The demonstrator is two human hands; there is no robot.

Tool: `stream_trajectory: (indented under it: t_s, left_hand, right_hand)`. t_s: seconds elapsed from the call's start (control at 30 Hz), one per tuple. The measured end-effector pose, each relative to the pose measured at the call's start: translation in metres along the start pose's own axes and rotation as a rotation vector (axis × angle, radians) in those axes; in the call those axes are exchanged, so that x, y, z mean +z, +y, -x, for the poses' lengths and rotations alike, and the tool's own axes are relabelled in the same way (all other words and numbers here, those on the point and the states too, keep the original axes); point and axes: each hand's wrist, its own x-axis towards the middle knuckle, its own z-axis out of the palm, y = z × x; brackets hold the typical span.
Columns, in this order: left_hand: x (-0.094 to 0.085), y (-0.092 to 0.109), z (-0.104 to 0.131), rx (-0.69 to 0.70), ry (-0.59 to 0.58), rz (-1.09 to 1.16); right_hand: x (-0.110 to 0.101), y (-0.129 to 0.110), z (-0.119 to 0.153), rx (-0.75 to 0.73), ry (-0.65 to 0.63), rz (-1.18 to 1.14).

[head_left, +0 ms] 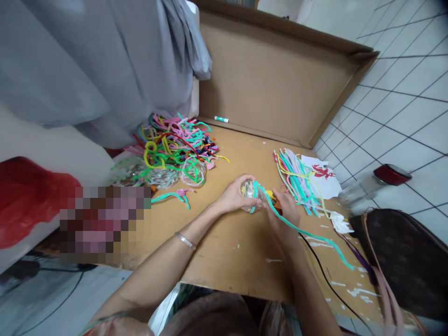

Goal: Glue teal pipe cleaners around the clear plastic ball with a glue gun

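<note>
My left hand [234,196] is closed around a small clear plastic piece [248,189], which looks like part of a bottle. A turquoise pipe cleaner [308,232] lies against that clear piece. Its long free end trails to the lower right, across my right hand and over the table. My right hand [285,214] is closed on a yellow and orange glue gun [271,195], close to the clear piece. Most of the glue gun is hidden by the fingers. A black cord [320,266] runs from beneath my right hand toward the table's front edge.
Left: tangled colourful pipe cleaners [171,140] and clear plastic pieces [161,177]. Right: a pipe cleaner bundle [297,179], paper [327,175], crumpled tissue [340,223], a red-lidded bottle [364,186] and a brown bag [402,261]. Behind: a cardboard panel [269,74] and glue stick [221,119].
</note>
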Motion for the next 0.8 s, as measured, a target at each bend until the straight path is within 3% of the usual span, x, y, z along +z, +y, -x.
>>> stream_trajectory:
  t_s: [0.23,0.4,0.8]
  left_hand:
    - [0.0,0.003,0.001,-0.007,0.002,-0.013]
    - [0.002,0.004,0.001,-0.004,-0.022,-0.019]
    - [-0.001,0.003,0.001,-0.059,-0.085,0.103]
  right_hand:
    - [-0.007,-0.027,-0.014,0.003,0.019,-0.092]
    - [-0.006,-0.028,-0.015,0.03,0.092,-0.149]
    - [-0.002,-0.018,-0.008,0.09,-0.033,-0.322]
